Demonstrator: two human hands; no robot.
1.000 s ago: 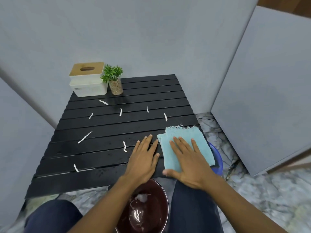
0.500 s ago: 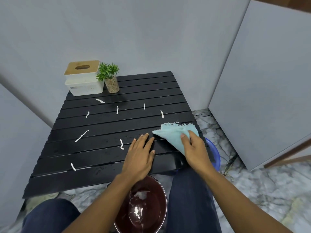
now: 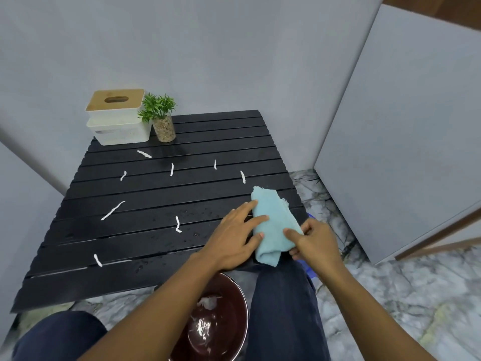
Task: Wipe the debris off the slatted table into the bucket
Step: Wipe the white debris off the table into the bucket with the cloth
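Note:
A black slatted table [image 3: 145, 241] carries several white debris strips, such as the one [image 3: 178, 224] near its middle and a long one [image 3: 112, 210] to the left. A folded light-blue cloth [image 3: 272, 225] lies at the table's near right corner. My left hand [image 3: 234, 235] rests flat with its fingertips on the cloth's left edge. My right hand [image 3: 313, 239] pinches the cloth's right edge. A dark red bucket [image 3: 229, 319] stands on the floor between my knees, below the table's front edge, with wet white scraps inside.
A white tissue box with a wooden lid [image 3: 118, 117] and a small potted plant [image 3: 161, 118] stand at the table's far left corner. A blue basin [image 3: 308, 267] peeks out under the right corner. Grey walls close in left, behind and right; marble floor lies right.
The cloth went from lying flat under my right hand to being lifted and folded into a narrow strip. My left hand moved right onto it; my right hand shifted to its right edge.

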